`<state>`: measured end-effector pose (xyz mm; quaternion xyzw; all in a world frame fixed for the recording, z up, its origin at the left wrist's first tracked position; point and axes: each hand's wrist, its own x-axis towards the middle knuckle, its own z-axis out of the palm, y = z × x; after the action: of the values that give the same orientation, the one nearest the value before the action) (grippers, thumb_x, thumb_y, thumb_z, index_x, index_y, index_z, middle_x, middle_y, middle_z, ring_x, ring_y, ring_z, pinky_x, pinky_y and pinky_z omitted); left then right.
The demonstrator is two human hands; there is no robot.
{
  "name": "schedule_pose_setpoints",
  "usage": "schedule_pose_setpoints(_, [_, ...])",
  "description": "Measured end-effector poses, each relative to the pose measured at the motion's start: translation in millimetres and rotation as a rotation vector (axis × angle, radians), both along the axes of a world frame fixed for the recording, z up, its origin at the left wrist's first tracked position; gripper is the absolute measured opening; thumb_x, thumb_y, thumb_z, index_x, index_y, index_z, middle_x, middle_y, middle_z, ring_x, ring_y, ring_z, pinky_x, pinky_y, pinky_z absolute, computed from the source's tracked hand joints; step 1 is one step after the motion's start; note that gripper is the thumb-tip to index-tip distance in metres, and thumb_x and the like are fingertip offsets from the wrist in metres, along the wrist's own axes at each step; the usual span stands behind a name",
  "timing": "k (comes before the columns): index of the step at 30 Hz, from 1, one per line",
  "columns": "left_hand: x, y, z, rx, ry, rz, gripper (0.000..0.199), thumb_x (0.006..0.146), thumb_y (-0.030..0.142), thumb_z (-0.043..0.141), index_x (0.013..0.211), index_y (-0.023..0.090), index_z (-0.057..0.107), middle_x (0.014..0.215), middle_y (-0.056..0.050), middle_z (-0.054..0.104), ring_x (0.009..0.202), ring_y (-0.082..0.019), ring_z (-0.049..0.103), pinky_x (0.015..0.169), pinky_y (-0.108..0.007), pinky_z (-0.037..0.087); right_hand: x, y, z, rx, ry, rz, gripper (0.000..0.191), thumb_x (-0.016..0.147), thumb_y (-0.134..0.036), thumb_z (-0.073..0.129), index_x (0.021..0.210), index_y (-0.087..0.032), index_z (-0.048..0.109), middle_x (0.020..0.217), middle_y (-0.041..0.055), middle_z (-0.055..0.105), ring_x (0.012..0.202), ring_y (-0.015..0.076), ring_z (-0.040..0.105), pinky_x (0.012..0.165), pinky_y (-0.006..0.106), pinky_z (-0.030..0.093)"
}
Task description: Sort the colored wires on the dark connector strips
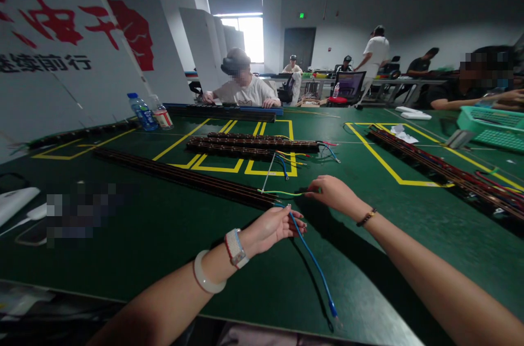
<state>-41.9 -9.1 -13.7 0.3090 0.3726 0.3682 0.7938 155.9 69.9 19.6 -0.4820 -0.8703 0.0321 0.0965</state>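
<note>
A long dark bar (184,176) with copper-coloured lines lies slantwise on the green table, its near end by my hands. From that end come a blue wire (311,258) and a green-yellow wire (282,193). My left hand (275,230) pinches the blue wire between thumb and fingers close to the bar. Its free end, with a blue sleeve, runs down toward the table's front edge. Just beyond, my right hand (333,194) has its fingertips closed on the tip of the green-yellow wire. A thin white cable tie (268,172) sticks up at the bar's end.
Shorter wired bars (245,144) lie within yellow tape outlines beyond my hands. More bars (442,171) and a green basket (491,127) are at right. Two bottles (143,112) stand at back left. Across the table sits a person (245,87); another person is at right.
</note>
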Motion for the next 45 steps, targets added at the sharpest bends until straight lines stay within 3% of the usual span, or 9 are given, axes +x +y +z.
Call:
schedule_pose_setpoints(4, [-2.2, -2.6, 4.4, 0.079, 0.096, -0.074, 0.027, 0.094, 0.029, 0.043, 0.096, 0.007, 0.059, 0.095, -0.018, 0.069, 0.086, -0.021, 0.068, 0.084, -0.035, 0.049, -0.1, -8.8, 19.5, -0.02, 0.128, 0.048, 0.026, 0.086, -0.041, 0.056, 0.094, -0.02, 0.07, 0.088, 0.0052, 0.069, 0.077, 0.0162, 0.061, 0.066, 0.025, 0.042])
schedule_pose_setpoints(7, [-5.7, -3.7, 8.2, 0.15, 0.248, -0.148, 0.035, 0.09, 0.042, 0.05, 0.097, 0.009, 0.058, 0.087, -0.017, 0.071, 0.076, -0.02, 0.069, 0.076, -0.034, 0.051, -3.6, -12.3, 23.4, 0.02, 0.143, 0.055, 0.024, 0.087, -0.039, 0.056, 0.094, -0.021, 0.069, 0.086, 0.005, 0.068, 0.076, 0.0162, 0.06, 0.066, 0.025, 0.042])
schedule_pose_setpoints(11, [-10.3, -1.9, 12.1, 0.229, 0.498, -0.204, 0.045, 0.085, 0.055, 0.048, 0.085, 0.011, 0.057, 0.061, -0.008, 0.066, 0.054, -0.016, 0.064, 0.056, -0.028, 0.048, -5.9, -12.2, 18.4, 0.007, 0.104, 0.061, 0.024, 0.087, -0.038, 0.055, 0.094, -0.021, 0.07, 0.084, 0.0047, 0.068, 0.074, 0.0155, 0.06, 0.064, 0.025, 0.04])
schedule_pose_setpoints(19, [-14.1, -2.0, 18.6, 0.471, 1.003, -0.272, 0.035, 0.09, 0.038, 0.037, 0.068, 0.014, 0.053, 0.049, 0.001, 0.054, 0.04, -0.012, 0.052, 0.043, -0.022, 0.041, -5.6, -6.2, 3.0, -0.053, 0.0, 0.054, 0.022, 0.087, -0.035, 0.055, 0.095, -0.021, 0.07, 0.083, 0.0044, 0.068, 0.071, 0.0157, 0.059, 0.06, 0.024, 0.037])
schedule_pose_setpoints(24, [-11.7, -2.2, 15.6, 0.548, 0.999, -0.239, 0.04, 0.089, 0.046, 0.039, 0.065, 0.016, 0.051, 0.046, 0.002, 0.052, 0.039, -0.011, 0.052, 0.041, -0.019, 0.037, -10.1, -7.6, 1.8, -0.032, 0.002, 0.064, 0.025, 0.089, -0.036, 0.052, 0.097, -0.019, 0.07, 0.084, 0.0065, 0.068, 0.077, 0.0174, 0.059, 0.067, 0.026, 0.039])
schedule_pose_setpoints(31, [-8.0, -19.0, 28.2, 0.892, 0.746, -0.184, 0.042, 0.088, 0.047, 0.045, 0.058, 0.017, 0.051, 0.051, 0.001, 0.054, 0.044, -0.008, 0.048, 0.047, -0.019, 0.036, -31.6, -38.2, -5.3, -0.024, 0.113, 0.179, 0.043, 0.082, -0.041, 0.06, 0.117, -0.016, 0.061, 0.106, 0.012, 0.063, 0.096, 0.0223, 0.056, 0.085, 0.034, 0.041])
schedule_pose_setpoints(35, [-5.8, -19.6, 29.5, 0.76, 0.609, -0.264, 0.044, 0.087, 0.051, 0.046, 0.06, 0.017, 0.051, 0.049, 0.001, 0.053, 0.042, -0.008, 0.051, 0.043, -0.018, 0.037, -35.7, -44.0, -11.9, -0.038, 0.037, 0.145, 0.064, 0.071, -0.032, 0.069, 0.129, -0.012, 0.051, 0.115, 0.017, 0.056, 0.099, 0.0247, 0.053, 0.085, 0.036, 0.041])
schedule_pose_setpoints(39, [-4.4, -11.6, 25.1, 0.484, 0.407, -0.348, 0.05, 0.086, 0.058, 0.042, 0.065, 0.015, 0.054, 0.052, -0.005, 0.059, 0.042, -0.012, 0.055, 0.041, -0.02, 0.038, -31.9, -29.7, -15.7, -0.257, 0.1, 0.099, 0.035, 0.075, -0.036, 0.063, 0.102, -0.014, 0.066, 0.091, 0.0085, 0.065, 0.08, 0.0189, 0.058, 0.069, 0.028, 0.041])
schedule_pose_setpoints(45, [-9.1, -0.5, 11.1, 0.051, 0.102, -0.346, 0.048, 0.09, 0.053, 0.041, 0.094, 0.008, 0.058, 0.085, -0.018, 0.07, 0.079, -0.023, 0.069, 0.078, -0.037, 0.051, -27.3, -19.2, -22.1, -0.532, 0.432, 0.129, 0.021, 0.078, -0.03, 0.058, 0.083, -0.012, 0.067, 0.07, 0.0007, 0.066, 0.061, 0.0113, 0.054, 0.055, 0.021, 0.038])
